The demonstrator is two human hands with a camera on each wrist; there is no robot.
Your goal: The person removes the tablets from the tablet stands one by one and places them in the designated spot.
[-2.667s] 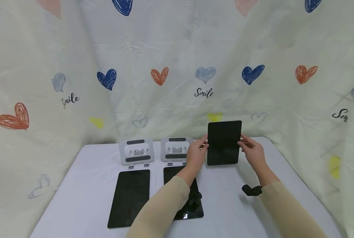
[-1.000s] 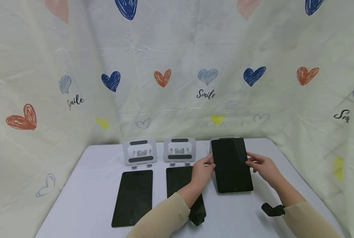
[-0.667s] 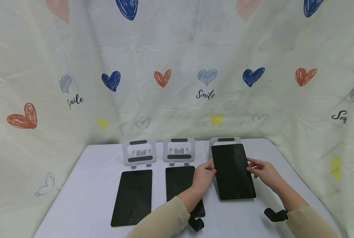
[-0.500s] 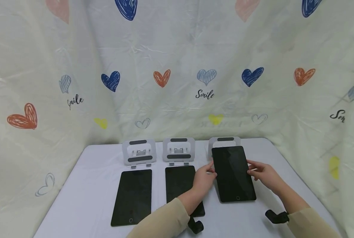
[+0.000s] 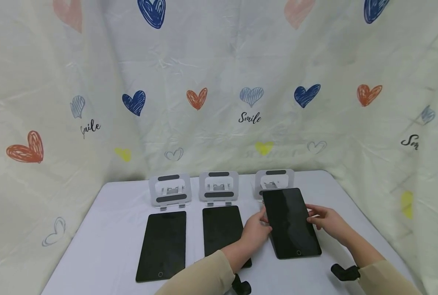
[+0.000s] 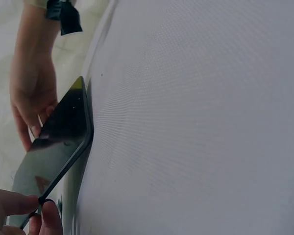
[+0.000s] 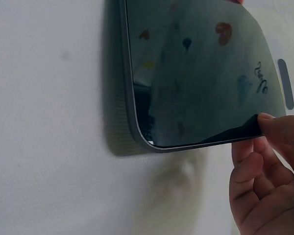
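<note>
Between both hands: black tablet point(image 5: 292, 223); dark glossy screen; near edge on table.

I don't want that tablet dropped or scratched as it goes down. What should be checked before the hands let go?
1. Left hand holds the right-hand tablet by its left edge: ok.
2. Right hand holds the opposite edge: ok.
3. Tablet lying fully flat on the table: not ok; the wrist views show a gap under one edge.
4. Clear of the middle tablet: ok.
5. Clear of the stand behind it: cannot tell.
</note>
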